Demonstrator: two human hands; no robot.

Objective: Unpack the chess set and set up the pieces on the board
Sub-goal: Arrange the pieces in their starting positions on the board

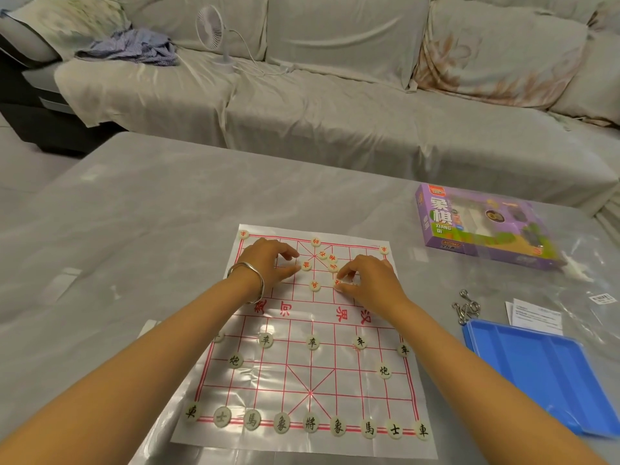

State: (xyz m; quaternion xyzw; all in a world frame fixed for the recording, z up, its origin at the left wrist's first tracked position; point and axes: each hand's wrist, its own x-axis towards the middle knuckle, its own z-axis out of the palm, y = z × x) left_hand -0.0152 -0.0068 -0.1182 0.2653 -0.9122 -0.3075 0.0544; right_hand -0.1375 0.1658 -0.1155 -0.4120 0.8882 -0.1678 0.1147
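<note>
**Reporter:** What lies nearest the camera?

**Photographer:** A full row of round cream discs with black characters [310,423] sits along the near edge of the thin clear plastic board sheet printed with a red grid [295,374]. The sheet is spread on the grey counter [134,229]. Cannons and soldiers stand ahead of that row.

**Reporter:** And the hands?

**Photographer:** Both work beyond the river line. The right hand [372,283] pinches a cream disc with red characters [337,282] between thumb and forefinger. The left hand [268,260], with a silver bangle [250,280] on its wrist, curls its fingers beside another red disc [306,265]. Whether it grips that one cannot be told.

**Reporter:** The risk?

**Photographer:** Several red discs sit loose around the far palace, and only three stand on the far line. The sheet looks light and creased, so a dragging forearm could shift it and scatter the finished black side. Farther right lies the purple cardboard box [483,226].
</note>
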